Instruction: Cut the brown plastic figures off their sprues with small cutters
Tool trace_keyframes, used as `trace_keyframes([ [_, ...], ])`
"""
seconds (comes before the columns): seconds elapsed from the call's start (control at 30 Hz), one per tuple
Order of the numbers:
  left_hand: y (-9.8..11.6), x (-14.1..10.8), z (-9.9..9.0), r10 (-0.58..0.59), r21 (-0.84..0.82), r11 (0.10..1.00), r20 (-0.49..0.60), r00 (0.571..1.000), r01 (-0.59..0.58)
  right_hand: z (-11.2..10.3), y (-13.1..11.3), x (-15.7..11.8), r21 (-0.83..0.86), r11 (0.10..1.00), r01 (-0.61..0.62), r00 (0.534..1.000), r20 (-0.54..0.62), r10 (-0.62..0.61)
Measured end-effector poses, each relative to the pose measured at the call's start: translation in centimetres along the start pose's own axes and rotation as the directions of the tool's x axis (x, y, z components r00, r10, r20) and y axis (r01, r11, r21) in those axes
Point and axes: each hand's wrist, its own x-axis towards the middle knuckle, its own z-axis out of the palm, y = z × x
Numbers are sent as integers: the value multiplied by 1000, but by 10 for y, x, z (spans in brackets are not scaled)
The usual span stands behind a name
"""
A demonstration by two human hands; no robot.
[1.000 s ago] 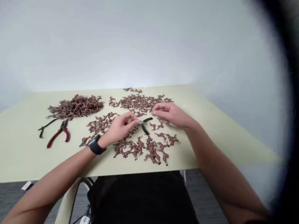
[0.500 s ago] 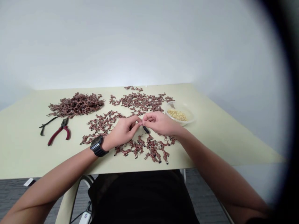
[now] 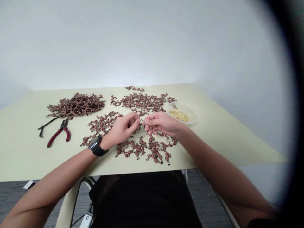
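My left hand [image 3: 124, 127], with a dark watch [image 3: 98, 146] on its wrist, has thumb and forefinger pinched together; what they hold is too small to name. Just to its right, my right hand [image 3: 162, 123] pinches too, its other fingers curled beneath. A tiny thin thing shows at the narrow gap between the fingertips. Both hands are above small brown deer-like figures. One loose group [image 3: 155, 152] lies nearer my body, another [image 3: 102, 123] to the left, and a denser one [image 3: 142, 102] behind.
A clear plastic bowl [image 3: 193, 119] with small gold-coloured pieces [image 3: 179, 116] stands right of my right hand. On the left are a high heap of brown figures [image 3: 77, 106], red-handled pliers [image 3: 55, 137] and a black tool [image 3: 41, 131]. A wall rises behind the table [image 3: 228, 136].
My hands have drawn slightly apart, and the right fingers have turned and curled. The short black piece visible under the right fingers before is out of sight now.
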Motion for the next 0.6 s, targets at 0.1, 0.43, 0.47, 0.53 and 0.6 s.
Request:
trace_keyframes([
  [0.1,-2,0,0,-16,-1,1000,-17,1000,16,-2,1,0,22,1000,-6,1000,-7,6],
  [0.43,21,47,-4,131,62,990,-67,989,-127,10,9,11,4,999,-49,998,-42,49],
  [0.47,28,60,-1,153,61,987,-41,987,-151,11,11,12,-9,999,-38,998,-43,38],
  [0.53,40,87,10,215,61,974,37,976,-217,11,15,14,-41,999,-10,999,-46,9],
  [0.6,48,115,28,264,69,959,137,955,-275,9,19,14,-67,998,6,998,-55,-9],
])
